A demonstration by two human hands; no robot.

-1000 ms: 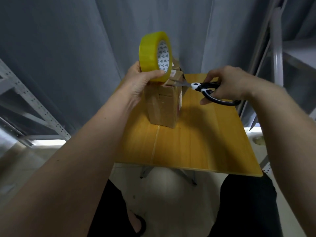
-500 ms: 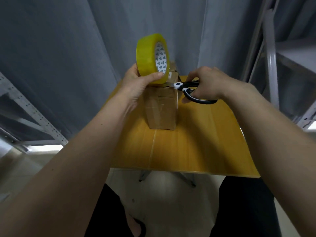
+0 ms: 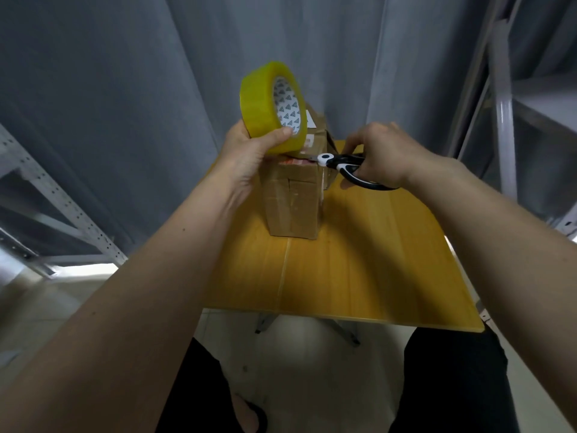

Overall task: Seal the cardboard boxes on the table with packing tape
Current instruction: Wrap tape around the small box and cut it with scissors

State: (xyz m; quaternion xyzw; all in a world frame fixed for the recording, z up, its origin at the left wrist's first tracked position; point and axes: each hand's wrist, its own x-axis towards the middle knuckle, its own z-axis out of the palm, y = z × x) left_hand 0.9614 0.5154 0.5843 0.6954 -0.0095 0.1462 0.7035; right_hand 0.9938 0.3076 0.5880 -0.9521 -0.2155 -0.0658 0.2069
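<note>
A tall cardboard box (image 3: 293, 201) stands upright on the yellow wooden table (image 3: 359, 270), toward its far side. My left hand (image 3: 249, 151) grips a yellow roll of packing tape (image 3: 265, 104), holding it on edge above the box's top left corner. My right hand (image 3: 381, 154) holds black-and-white scissors (image 3: 346, 165) by the handles. The blades point left, level with the box top and just under the roll. A second cardboard box (image 3: 317, 129) shows behind the tape roll, mostly hidden.
Grey curtains hang behind the table. Metal shelving uprights stand at the left (image 3: 56, 195) and right (image 3: 502, 114). The table's near edge (image 3: 343, 317) lies above my knees, with folding legs beneath.
My right hand has carried the scissors leftward until the blades sit at the box top under the tape roll. My left hand with the roll has barely shifted.
</note>
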